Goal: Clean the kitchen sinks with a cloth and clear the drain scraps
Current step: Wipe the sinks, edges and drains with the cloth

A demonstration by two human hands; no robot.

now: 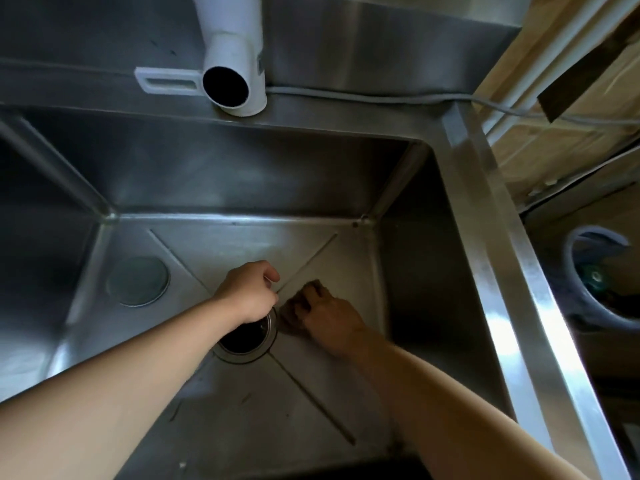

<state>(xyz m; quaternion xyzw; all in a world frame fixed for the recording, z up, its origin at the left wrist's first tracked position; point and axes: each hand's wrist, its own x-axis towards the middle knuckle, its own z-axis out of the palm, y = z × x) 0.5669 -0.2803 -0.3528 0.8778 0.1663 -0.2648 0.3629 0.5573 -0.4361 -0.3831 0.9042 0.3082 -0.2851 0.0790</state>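
A deep steel sink (346, 382) fills the view, with a round drain (242, 344) in the middle of its floor. My left hand (247, 292) hovers over the drain's far edge, fingers curled, pinching what looks like the thin metal handle of the drain strainer (269, 325). Most of the strainer is hidden under that hand. Just right of the drain, my right hand (329, 317) lies in shadow with bent fingers gripping a dark cloth (294, 311) pressed against the sink floor. No scraps show in the dark drain hole.
A round flat metal cover (138, 280) lies on the sink floor at the left. A white spout (228, 64) juts over the back rim. Beyond the right rim (512, 271) stands a bag-lined bin (599, 275). A grey cable (381, 95) runs along the back ledge.
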